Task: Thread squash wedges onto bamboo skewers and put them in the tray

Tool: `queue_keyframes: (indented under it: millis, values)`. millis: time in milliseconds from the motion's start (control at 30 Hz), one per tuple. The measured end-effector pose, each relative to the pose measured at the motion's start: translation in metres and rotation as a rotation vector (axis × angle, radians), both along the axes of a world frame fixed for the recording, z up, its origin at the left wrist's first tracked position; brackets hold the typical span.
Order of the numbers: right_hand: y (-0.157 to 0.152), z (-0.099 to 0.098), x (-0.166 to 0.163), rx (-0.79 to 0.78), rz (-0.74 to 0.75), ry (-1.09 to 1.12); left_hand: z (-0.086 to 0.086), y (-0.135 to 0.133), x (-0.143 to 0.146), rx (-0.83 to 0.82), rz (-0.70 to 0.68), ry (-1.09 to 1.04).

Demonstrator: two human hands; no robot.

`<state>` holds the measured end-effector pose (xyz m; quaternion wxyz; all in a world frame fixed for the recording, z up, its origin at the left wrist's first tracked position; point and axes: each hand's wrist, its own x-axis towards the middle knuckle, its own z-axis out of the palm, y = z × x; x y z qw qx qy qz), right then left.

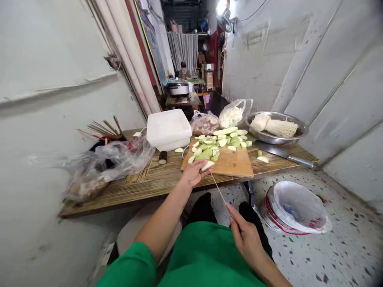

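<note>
Between the fingers of my left hand [193, 173] is a pale green vegetable slice [207, 165], held over the near edge of a wooden cutting board [236, 162]. My right hand [245, 235] grips the lower end of a thin wooden skewer [218, 189]. The skewer slants up and left, its far tip at the slice; whether it has pierced the slice I cannot tell. Many cut pale green pieces [206, 151] lie heaped on the board, with longer peeled lengths [226, 131] behind them.
A cleaver [277, 151] lies right of the board, near a steel bowl [303, 133] of enoki mushrooms. A white plastic box [169, 127], loose skewers [140, 175] and plastic bags [119, 159] are leftward. A lined bucket [269, 207] stands on the floor. Another person [183, 71] sits far back.
</note>
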<state>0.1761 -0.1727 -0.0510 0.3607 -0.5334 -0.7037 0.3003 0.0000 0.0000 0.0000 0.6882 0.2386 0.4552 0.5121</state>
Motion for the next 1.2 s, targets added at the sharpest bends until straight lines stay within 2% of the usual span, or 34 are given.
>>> queue_keyframes:
  millis: [467, 1200]
  values:
    - [-0.0008, -0.0025, -0.0021, 0.016, -0.011, 0.022, -0.0072, 0.0021, -0.0013, 0.022, -0.043, 0.001]
    - [-0.0012, -0.0052, -0.0022, 0.005, -0.02, 0.012, -0.0056, -0.001, -0.0002, 0.071, -0.084, 0.053]
